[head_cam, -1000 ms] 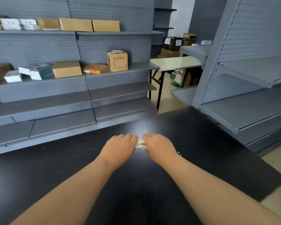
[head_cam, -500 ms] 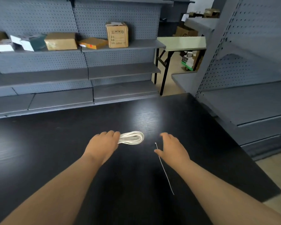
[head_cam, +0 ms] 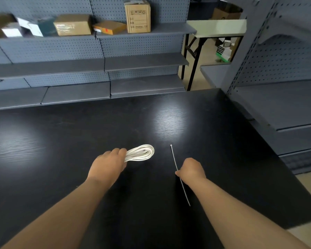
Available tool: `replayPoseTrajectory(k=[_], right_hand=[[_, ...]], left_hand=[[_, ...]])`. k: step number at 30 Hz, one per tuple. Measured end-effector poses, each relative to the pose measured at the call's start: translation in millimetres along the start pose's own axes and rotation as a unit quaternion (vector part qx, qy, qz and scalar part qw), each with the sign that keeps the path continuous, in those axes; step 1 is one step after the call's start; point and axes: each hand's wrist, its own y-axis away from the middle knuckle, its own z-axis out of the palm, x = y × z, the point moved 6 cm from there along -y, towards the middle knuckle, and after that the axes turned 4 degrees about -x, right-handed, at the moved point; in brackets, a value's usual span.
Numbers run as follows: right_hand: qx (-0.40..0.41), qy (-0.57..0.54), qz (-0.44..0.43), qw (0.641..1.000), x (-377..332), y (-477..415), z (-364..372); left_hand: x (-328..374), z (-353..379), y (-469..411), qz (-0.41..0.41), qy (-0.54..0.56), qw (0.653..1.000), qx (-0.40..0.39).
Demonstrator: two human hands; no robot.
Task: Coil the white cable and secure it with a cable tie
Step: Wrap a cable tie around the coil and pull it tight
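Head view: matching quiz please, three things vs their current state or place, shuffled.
Things:
1. white cable
2. cable tie
3. tall cardboard box

States:
a. upright on the grey shelf
b. coiled, gripped at one end by the left hand
c. straight, pinched by the right hand

Pairs: 1-b; 2-c; 3-a

We list a black wood-grain tabletop [head_cam: 61,141], its fine grain streaked pale where light glares. On it lies a white coiled cable [head_cam: 142,152], dark between the strands; to the right of that is a thin whitish plastic cable tie [head_cam: 174,159]. Beyond the tabletop we note grey metal shelving [head_cam: 61,49] dotted with regular dark perforations, tan cardboard boxes [head_cam: 137,16], one printed with dark symbols, and a cream folding table [head_cam: 217,27] on black legs.
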Motion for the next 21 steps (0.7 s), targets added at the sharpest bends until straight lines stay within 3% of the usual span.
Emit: replayPoseTrajectory(k=[5, 11, 15, 21], right_hand=[[-0.008, -0.032, 0.004, 0.999, 1, -2, 2], [0.001, 0.006, -0.005, 1.0, -5, -2, 4], [0.043, 0.011, -0.028, 0.999, -14, 3, 4], [0.094, -0.065, -0.087, 0.99, -42, 12, 3]], left_hand=[[2, 5, -1, -0.005, 0.003, 1.0, -0.006], [-2, 7, -2, -0.004, 0.003, 1.0, -0.01], [-9, 6, -3, -0.006, 0.005, 1.0, -0.011], [-27, 3, -5, -0.021, 0.021, 1.0, -0.004]])
